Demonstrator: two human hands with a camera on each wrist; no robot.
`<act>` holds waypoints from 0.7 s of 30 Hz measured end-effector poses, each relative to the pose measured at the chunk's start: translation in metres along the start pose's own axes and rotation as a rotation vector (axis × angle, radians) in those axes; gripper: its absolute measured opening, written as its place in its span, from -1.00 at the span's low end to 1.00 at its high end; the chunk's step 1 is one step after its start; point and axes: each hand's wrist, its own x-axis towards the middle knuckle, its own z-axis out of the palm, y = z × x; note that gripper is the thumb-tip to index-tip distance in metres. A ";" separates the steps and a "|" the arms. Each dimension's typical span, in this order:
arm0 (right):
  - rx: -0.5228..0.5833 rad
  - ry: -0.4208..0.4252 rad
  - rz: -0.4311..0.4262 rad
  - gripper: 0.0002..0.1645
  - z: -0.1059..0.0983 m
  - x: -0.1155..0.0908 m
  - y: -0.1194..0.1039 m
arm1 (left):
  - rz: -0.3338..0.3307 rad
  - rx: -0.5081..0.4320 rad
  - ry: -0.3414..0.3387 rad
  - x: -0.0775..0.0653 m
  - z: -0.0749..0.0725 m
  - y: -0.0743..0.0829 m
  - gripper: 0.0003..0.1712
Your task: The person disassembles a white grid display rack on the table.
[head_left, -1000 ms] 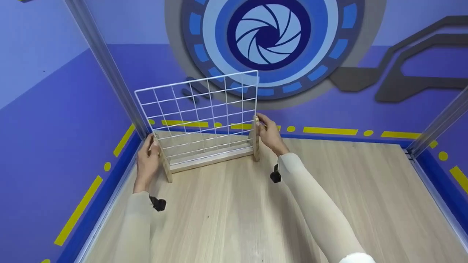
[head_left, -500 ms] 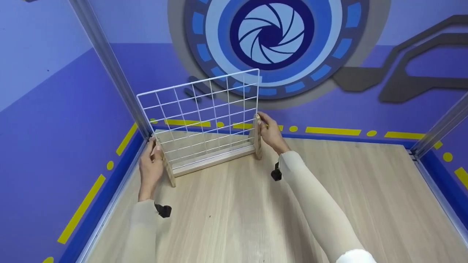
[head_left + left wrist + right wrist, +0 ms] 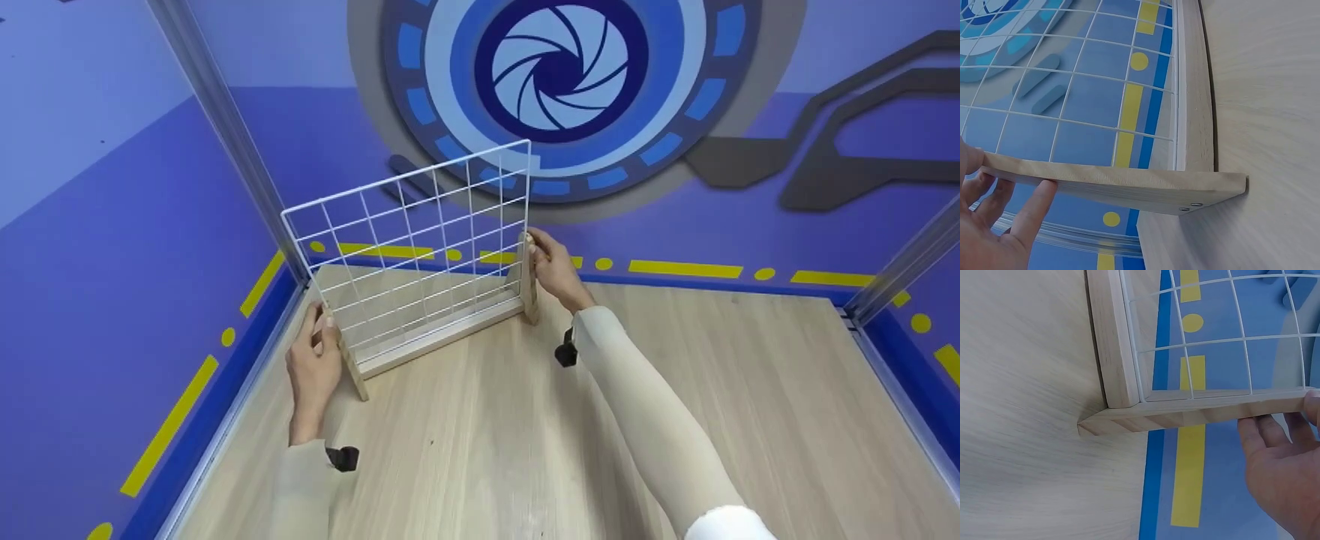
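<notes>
A white wire grid rack [image 3: 420,240] stands upright in a wooden base on the table. The base has a crossbar [image 3: 442,341] joining a left side piece [image 3: 1123,177] and a right side piece [image 3: 1196,413], both of pale wood. My left hand [image 3: 313,371] grips the upper end of the left side piece, its fingertips against the wood in the left wrist view. At the other end my right hand [image 3: 557,270] holds the top of the right side piece between thumb and fingers. The rack sits at an angle, its left end nearer me than its right.
The wood-grain table [image 3: 480,450] meets a blue-purple back wall [image 3: 675,232] with yellow dashes close behind the rack. A metal post [image 3: 232,135] rises at the back left corner, another post [image 3: 907,259] at the right.
The rack's left end has swung toward me, with my left hand moving along with it. My right hand and the right end have stayed nearly in place.
</notes>
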 end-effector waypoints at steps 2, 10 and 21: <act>0.004 -0.002 0.000 -0.42 0.001 0.002 -0.001 | 0.011 0.006 0.015 -0.005 -0.001 0.000 -0.39; 0.028 0.003 0.019 -0.43 -0.002 0.009 0.001 | 0.056 -0.011 0.072 -0.017 0.007 0.001 -0.43; 0.110 -0.026 0.041 -0.41 0.006 0.019 -0.005 | 0.072 -0.012 0.147 -0.035 0.010 0.005 -0.45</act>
